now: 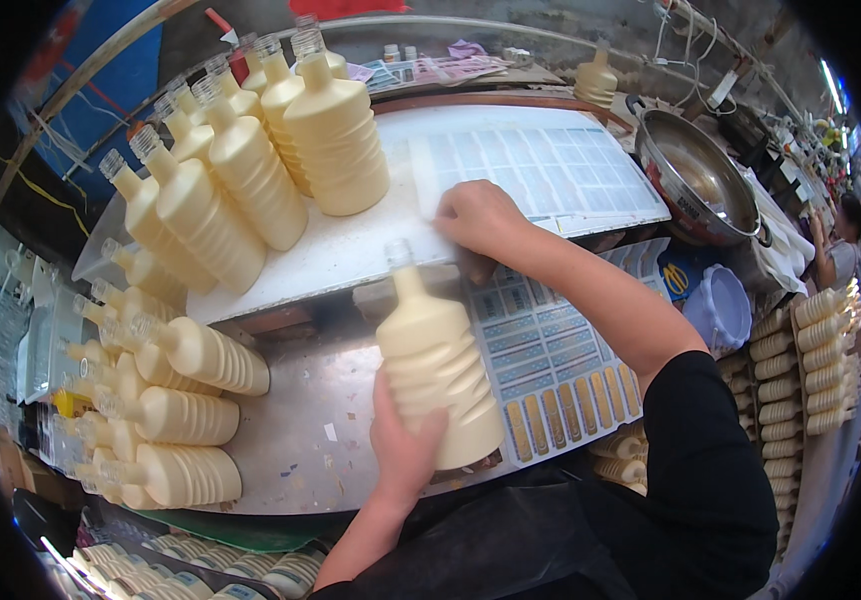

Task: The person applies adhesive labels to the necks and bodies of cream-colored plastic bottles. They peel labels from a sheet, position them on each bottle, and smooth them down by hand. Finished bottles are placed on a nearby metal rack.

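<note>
In my left hand (405, 430) is a cream ribbed plastic bottle (440, 370) with a clear threaded neck. The fingers wrap round its lower left side, and the bottle leans slightly to the left above the metal tabletop. My right hand (480, 218) is closed, fingers pinched together at the left edge of a pale translucent sticker sheet (540, 165) on the white board. Whatever lies between those fingertips is hidden. Below the board's edge lies a second sheet, printed with blue and gold stickers (560, 345).
Several cream bottles (335, 145) stand on the white board (350, 235). More bottles (190, 475) lie stacked at the left. On the right are a metal pan (700, 170), a lilac bucket (718, 308) and racked bottles (820, 350). Another person (840, 240) is at the far right.
</note>
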Available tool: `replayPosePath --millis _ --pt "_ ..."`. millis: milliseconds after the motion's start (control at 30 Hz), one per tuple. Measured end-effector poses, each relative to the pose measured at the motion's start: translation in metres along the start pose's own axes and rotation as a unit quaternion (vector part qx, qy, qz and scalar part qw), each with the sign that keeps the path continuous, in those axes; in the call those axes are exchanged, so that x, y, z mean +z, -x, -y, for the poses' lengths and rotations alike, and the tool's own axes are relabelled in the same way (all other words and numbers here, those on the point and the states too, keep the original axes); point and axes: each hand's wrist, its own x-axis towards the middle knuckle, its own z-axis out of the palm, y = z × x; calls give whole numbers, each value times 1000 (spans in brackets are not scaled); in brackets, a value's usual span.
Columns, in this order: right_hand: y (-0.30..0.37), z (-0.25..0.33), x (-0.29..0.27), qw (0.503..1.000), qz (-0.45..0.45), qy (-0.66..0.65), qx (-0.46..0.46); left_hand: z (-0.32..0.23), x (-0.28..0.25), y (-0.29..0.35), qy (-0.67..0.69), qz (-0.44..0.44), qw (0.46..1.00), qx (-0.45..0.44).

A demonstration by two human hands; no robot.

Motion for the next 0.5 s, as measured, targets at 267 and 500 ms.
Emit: replayPosePath --millis 267,500 --pt "-10 -17 9 998 -6 61 4 -3 -2 -1 0 22 1000 -12" --pt "-7 -104 -80 961 -140 173 162 2 -2 -1 -24 9 1000 -2"
